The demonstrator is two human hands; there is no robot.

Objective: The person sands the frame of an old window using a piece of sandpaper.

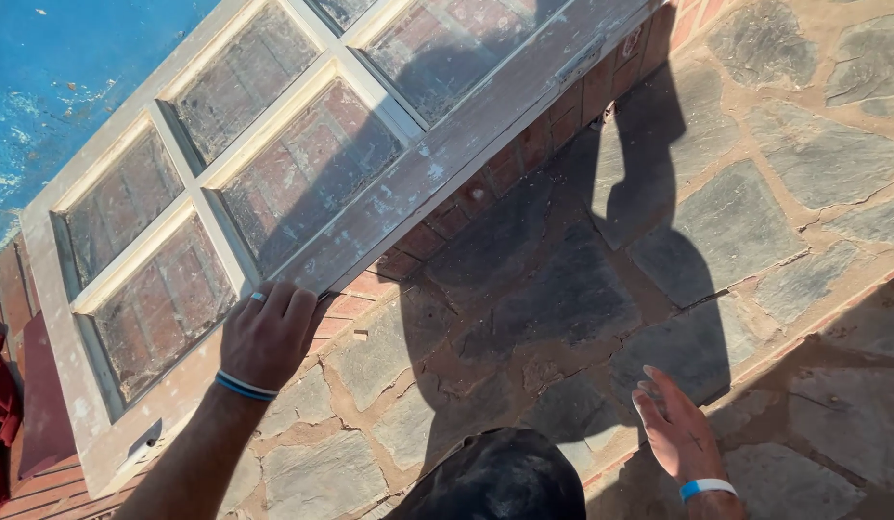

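Dark cap (500, 479); left hand (267, 332) apparently gripping window frame (447, 154).

1. We see a stone-paved floor (716, 231), irregular grey slabs set in sandy joints.
2. A row of red bricks (524, 154) edges the floor.
3. On those bricks stands an old glazed wooden door (437, 154), leaning away from the floor.

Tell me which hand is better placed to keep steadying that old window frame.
Probably the left hand: it already grips the lower edge of the window frame. The right hand hangs open over the stone paving, touching nothing.
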